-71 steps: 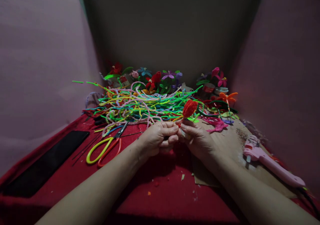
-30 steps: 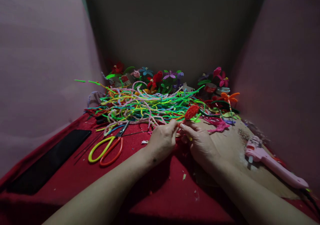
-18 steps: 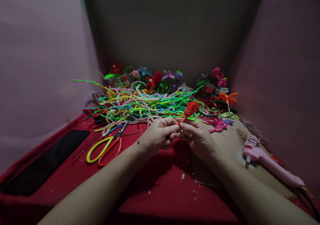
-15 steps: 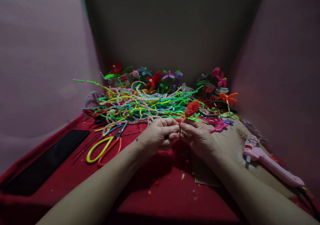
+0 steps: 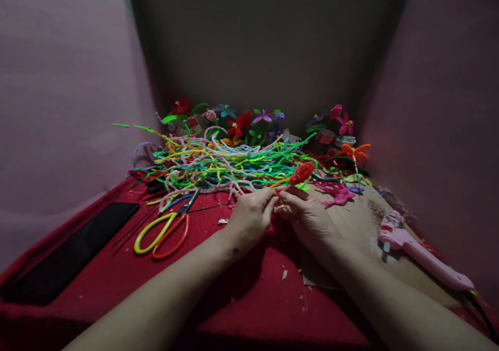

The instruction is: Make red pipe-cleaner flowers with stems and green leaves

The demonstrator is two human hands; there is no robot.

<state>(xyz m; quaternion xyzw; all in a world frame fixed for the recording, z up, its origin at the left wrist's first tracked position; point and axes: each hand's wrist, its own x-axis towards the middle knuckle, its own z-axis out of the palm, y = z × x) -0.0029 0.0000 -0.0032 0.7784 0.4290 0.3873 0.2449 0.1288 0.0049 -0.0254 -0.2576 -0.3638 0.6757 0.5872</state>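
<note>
A fuzzy red pipe-cleaner flower bud [image 5: 302,174] on a thin stem points up and to the right above my fingers. My right hand [image 5: 310,216] pinches its stem between thumb and forefinger. Close against it, my left hand [image 5: 253,210] is closed with its fingertips on the stem's lower end; much of that end is hidden by the fingers. A pale bit shows under the right fingers, too small to name. Behind both hands lies a heap of colourful pipe cleaners [image 5: 218,158].
Scissors [image 5: 167,231] with yellow and red handles and a black phone [image 5: 74,252] lie on the red cloth [image 5: 241,299] at left. To the right, a pink glue gun [image 5: 421,252] rests on brown cardboard [image 5: 351,226]. Finished pipe-cleaner flowers [image 5: 239,125] stand at the back.
My left hand has turned, its knuckles now higher and its fingers bent down at the stem. The red bud has tilted slightly further right.
</note>
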